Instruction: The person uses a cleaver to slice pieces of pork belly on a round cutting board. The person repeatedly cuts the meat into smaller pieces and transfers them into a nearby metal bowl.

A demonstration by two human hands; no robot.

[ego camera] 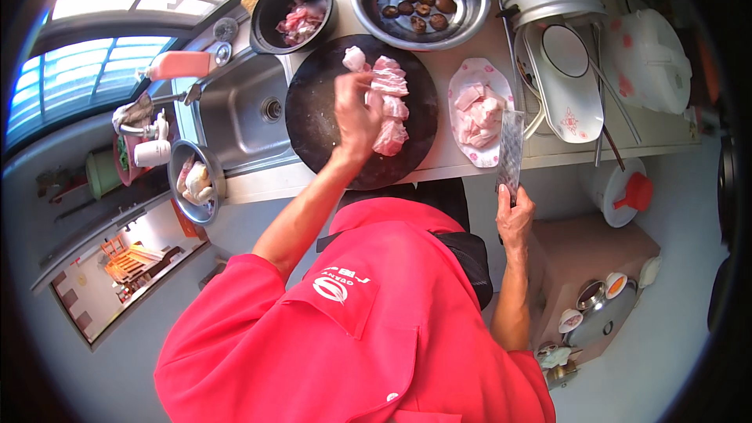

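My left hand (357, 114) is over a round dark cutting board (323, 123), its fingers curled and slightly blurred. Beside it lie several chunks of raw, fatty meat (390, 136), some partly hidden by the hand. I cannot tell whether the fingers hold a piece. A small pale lump of meat (353, 59) rests near the board's far side. My right hand (516, 214) grips the handle of a cleaver (511, 144), its broad blade pointing away from me. That blade overlaps the right rim of a flower-patterned plate (492, 70) piled with cut pale meat (479, 114).
Behind the board stand a black pot (258, 29) with raw meat and a steel basin (361, 6) of shiitake mushrooms. Left is a sink (235, 106), plus a bowl (220, 173) holding a whole plucked bird at the counter edge. A dish rack with a white tray (573, 108) is right.
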